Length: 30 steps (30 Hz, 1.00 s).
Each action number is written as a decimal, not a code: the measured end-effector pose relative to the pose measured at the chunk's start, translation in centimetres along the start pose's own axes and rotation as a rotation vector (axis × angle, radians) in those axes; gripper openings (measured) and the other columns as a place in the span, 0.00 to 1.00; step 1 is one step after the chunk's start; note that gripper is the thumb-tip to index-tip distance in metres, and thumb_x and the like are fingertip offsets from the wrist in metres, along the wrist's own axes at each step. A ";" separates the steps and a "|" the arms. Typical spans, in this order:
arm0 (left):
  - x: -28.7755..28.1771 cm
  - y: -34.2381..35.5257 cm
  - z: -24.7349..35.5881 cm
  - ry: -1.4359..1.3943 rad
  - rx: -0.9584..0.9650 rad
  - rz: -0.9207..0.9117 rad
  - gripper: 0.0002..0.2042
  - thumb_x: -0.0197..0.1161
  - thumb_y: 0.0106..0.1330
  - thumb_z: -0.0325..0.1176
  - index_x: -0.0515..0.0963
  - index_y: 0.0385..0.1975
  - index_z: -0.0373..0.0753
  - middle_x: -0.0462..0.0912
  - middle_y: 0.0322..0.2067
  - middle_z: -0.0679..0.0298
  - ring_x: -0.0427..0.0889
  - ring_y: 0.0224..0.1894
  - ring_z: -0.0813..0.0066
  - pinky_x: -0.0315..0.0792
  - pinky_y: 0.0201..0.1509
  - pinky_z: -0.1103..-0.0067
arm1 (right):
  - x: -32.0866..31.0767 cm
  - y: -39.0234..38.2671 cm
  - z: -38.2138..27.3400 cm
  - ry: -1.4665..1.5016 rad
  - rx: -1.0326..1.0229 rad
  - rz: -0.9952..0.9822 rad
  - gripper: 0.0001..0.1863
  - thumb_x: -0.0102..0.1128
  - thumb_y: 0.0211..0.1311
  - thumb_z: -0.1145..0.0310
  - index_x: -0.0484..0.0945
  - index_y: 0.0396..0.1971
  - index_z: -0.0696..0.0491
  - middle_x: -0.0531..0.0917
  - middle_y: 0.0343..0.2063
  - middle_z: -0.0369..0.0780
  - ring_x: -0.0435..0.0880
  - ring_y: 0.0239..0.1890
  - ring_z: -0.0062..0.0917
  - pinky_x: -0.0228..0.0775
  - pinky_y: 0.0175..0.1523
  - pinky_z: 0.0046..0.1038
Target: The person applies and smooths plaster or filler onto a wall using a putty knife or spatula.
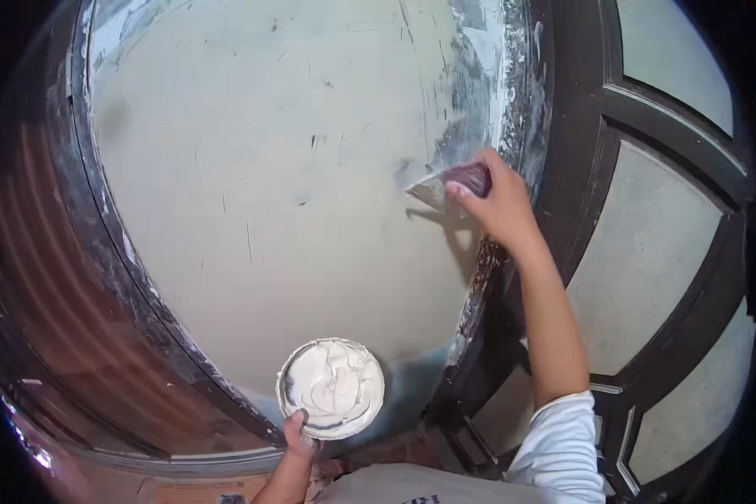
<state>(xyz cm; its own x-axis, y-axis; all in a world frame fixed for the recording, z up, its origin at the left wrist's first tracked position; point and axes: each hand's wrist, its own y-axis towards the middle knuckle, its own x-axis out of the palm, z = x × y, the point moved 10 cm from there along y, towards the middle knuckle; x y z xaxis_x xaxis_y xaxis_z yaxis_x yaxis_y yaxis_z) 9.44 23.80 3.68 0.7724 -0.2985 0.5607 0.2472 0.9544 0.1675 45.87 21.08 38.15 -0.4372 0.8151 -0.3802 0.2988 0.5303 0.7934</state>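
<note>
My right hand (500, 197) grips the dark reddish handle of a putty knife (433, 190). Its broad metal blade points left and lies close to the pale panel (252, 168), near the panel's right side; whether the edge touches is hard to tell. Low in the view, my left hand (299, 433) holds a round tub (279, 382) by its rim, thumb over the edge. Thick cream-white putty (336, 382) with swirled ridges fills the tub. Smooth cream coating covers most of the panel, with small dark nicks and scratches; its upper right shows grey-blue streaks.
A dark, paint-spattered frame (113, 227) borders the panel on the left, and a similar worn edge (483, 277) runs down the right. Reddish-brown glossy boards (67, 277) stand at the far left. Dark framework with pale inset panels (647, 260) fills the right side.
</note>
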 end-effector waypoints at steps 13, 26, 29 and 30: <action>-0.9 0.4 -0.6 0.005 -0.002 -0.021 0.34 0.54 0.60 0.47 0.63 0.61 0.27 0.71 0.58 0.51 0.72 0.60 0.59 0.64 0.66 0.67 | 2.3 3.6 -3.4 -0.251 -0.199 -0.243 0.22 0.67 0.53 0.53 0.74 0.41 0.52 0.82 0.33 0.48 0.82 0.41 0.40 0.71 0.47 0.36; -1.5 1.2 -2.1 0.022 -0.005 -0.046 0.32 0.54 0.58 0.48 0.67 0.58 0.30 0.74 0.56 0.53 0.73 0.58 0.58 0.65 0.64 0.66 | 4.4 4.8 -5.8 -0.329 -0.318 -0.300 0.25 0.68 0.53 0.53 0.74 0.43 0.55 0.82 0.35 0.51 0.82 0.40 0.46 0.73 0.45 0.39; -2.1 1.3 -3.4 -0.014 -0.038 -0.028 0.30 0.53 0.59 0.46 0.68 0.56 0.29 0.75 0.54 0.52 0.74 0.56 0.58 0.66 0.63 0.66 | -0.5 7.7 -4.6 -0.262 -0.279 -0.004 0.25 0.68 0.54 0.54 0.74 0.43 0.56 0.82 0.36 0.51 0.82 0.41 0.46 0.73 0.45 0.39; -2.3 1.4 -3.7 -0.018 -0.034 -0.030 0.30 0.53 0.59 0.46 0.68 0.56 0.29 0.75 0.54 0.52 0.74 0.56 0.58 0.66 0.63 0.66 | -2.4 8.4 -5.1 -0.250 -0.215 0.072 0.25 0.67 0.54 0.53 0.75 0.43 0.56 0.83 0.35 0.50 0.83 0.40 0.45 0.73 0.45 0.39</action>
<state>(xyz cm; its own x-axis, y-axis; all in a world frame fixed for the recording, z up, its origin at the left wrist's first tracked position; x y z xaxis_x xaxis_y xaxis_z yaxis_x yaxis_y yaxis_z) 10.15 25.79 -0.34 0.7535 -0.3267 0.5706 0.2905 0.9439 0.1567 45.14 22.36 48.16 -0.1914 0.8948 -0.4033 0.1240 0.4297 0.8944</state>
